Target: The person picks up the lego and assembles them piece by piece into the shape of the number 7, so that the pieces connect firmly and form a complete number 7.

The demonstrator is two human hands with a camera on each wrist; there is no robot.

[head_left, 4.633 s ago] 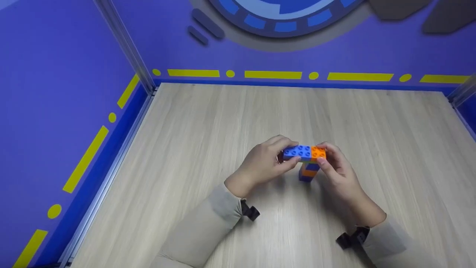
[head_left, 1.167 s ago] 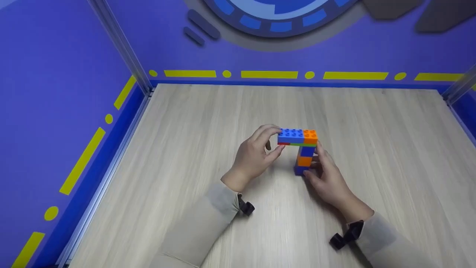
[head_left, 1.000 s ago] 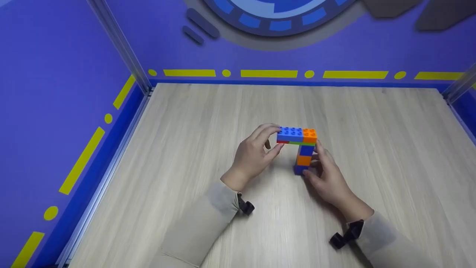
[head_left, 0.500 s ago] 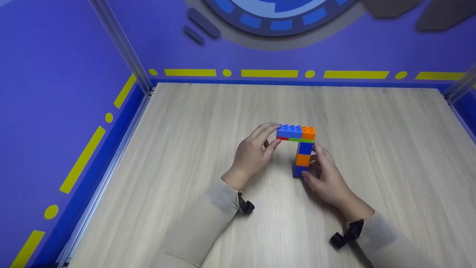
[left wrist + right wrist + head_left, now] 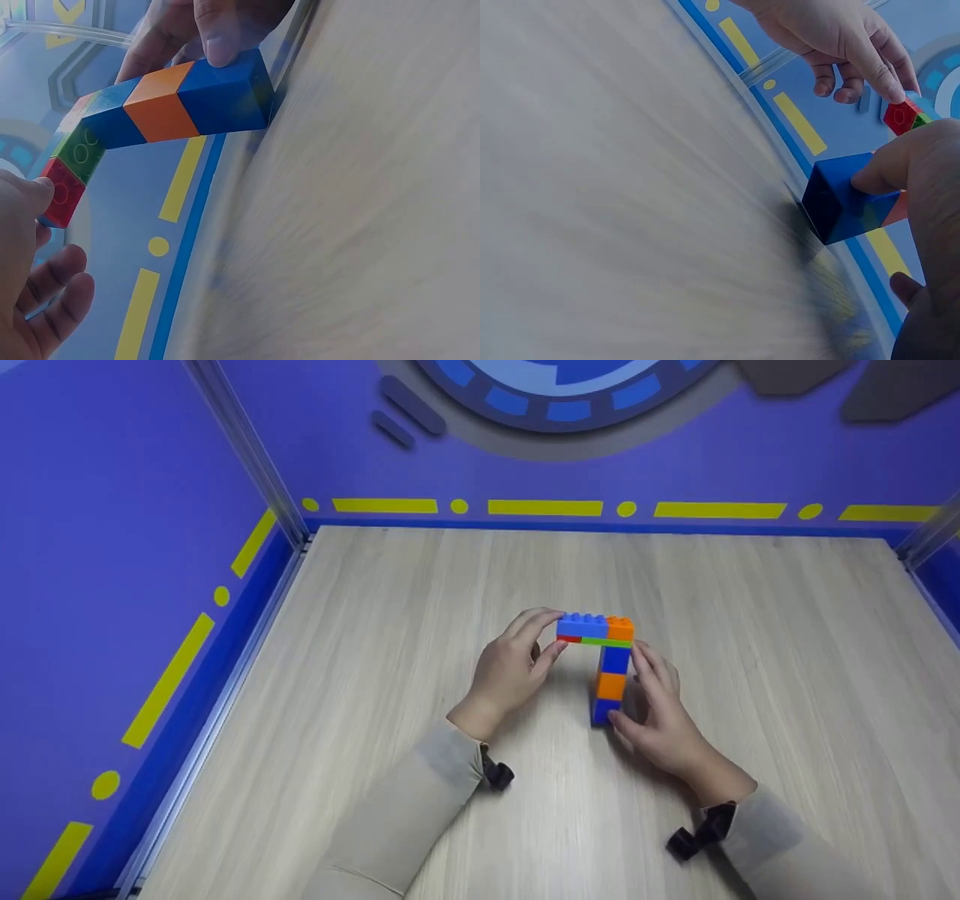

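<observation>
A toy brick structure [image 5: 611, 686] shaped like an upside-down L is held upright between both hands. Its column stacks blue, orange and blue bricks. Across the top runs a thin red and green layer, with a studded light blue brick [image 5: 581, 625] and an orange brick [image 5: 620, 628] above. My left hand [image 5: 510, 671] pinches the bar's free end, thumb under the red piece [image 5: 63, 192] and fingers at the top. My right hand [image 5: 667, 720] grips the column from the right, its thumb on the lowest blue brick [image 5: 847, 199]; its other fingers are partly hidden behind.
The wood-grain table [image 5: 420, 585] lies beneath the hands. A blue-purple wall [image 5: 525, 472] with yellow dashes stands behind it, and another panel [image 5: 135, 547] borders the left side. Each sleeve cuff carries a small black device [image 5: 497, 775].
The right hand has gone from the bar's orange end down to the column. The left hand has slid to the bar's outer end. The structure has tipped so its front side shows more.
</observation>
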